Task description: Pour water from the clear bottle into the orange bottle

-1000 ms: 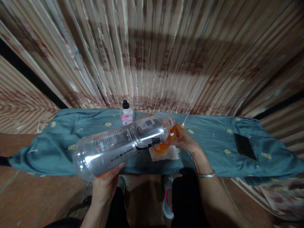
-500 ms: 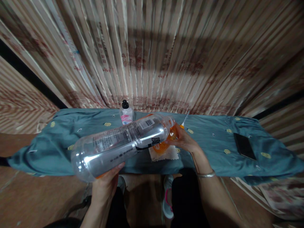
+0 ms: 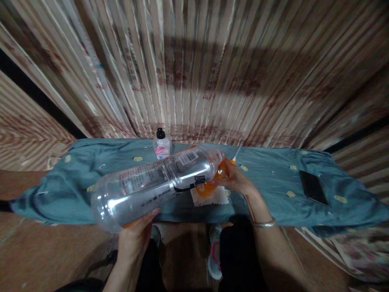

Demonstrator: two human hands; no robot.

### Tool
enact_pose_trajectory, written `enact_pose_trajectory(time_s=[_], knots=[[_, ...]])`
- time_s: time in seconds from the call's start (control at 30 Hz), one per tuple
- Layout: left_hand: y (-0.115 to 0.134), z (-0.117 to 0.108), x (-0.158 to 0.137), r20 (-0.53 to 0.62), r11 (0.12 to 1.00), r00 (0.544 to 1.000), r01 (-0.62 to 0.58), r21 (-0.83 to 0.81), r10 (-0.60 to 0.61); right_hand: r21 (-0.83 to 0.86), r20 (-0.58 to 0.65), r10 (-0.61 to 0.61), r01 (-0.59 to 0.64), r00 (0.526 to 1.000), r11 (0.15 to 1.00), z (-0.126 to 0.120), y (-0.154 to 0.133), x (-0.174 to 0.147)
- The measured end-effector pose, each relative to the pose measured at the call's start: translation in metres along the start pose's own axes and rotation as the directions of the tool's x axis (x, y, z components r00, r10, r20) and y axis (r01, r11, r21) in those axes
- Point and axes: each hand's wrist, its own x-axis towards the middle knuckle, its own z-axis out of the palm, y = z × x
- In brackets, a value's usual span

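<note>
A large clear plastic bottle [image 3: 158,184] with a silver label lies tilted across the middle of the head view, its neck to the right and slightly up. My left hand [image 3: 136,231] is closed around its underside near the base. My right hand [image 3: 238,178] grips a translucent orange bottle [image 3: 206,188], right beside the clear bottle's mouth. The clear bottle partly hides the orange one, and whether the two mouths touch I cannot tell. Under the orange bottle lies a white cloth [image 3: 223,198]. Just behind my right hand is an orange cap with a thin pale tube [image 3: 238,151].
A small bottle with a black cap [image 3: 161,147] and pink label stands at the back. A black phone-like slab [image 3: 313,187] lies to the right. Blue-green patterned fabric [image 3: 267,162] covers the narrow table. Striped curtain cloth [image 3: 197,81] hangs close behind it.
</note>
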Motion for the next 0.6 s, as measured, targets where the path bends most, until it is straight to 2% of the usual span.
enact_pose_trajectory(time_s=[0.13, 0.37, 0.6], knots=[[-0.0012, -0.0007, 0.0, 0.004, 0.996, 0.998, 0.061, -0.073, -0.061, 0.003, -0.011, -0.015, 0.015, 1.0, 1.0, 0.0004, 0.0011, 0.0002], [-0.0006, -0.0001, -0.0008, 0.009, 0.997, 0.999, 0.036, -0.065, -0.035, 0.015, 0.002, -0.008, 0.008, 1.0, 1.0, 0.0008, -0.0015, 0.0002], [0.0017, 0.002, -0.0015, 0.01, 0.994, 0.998, 0.063, -0.091, -0.062, 0.014, 0.006, -0.009, 0.009, 1.0, 1.0, 0.0005, 0.0006, 0.0004]])
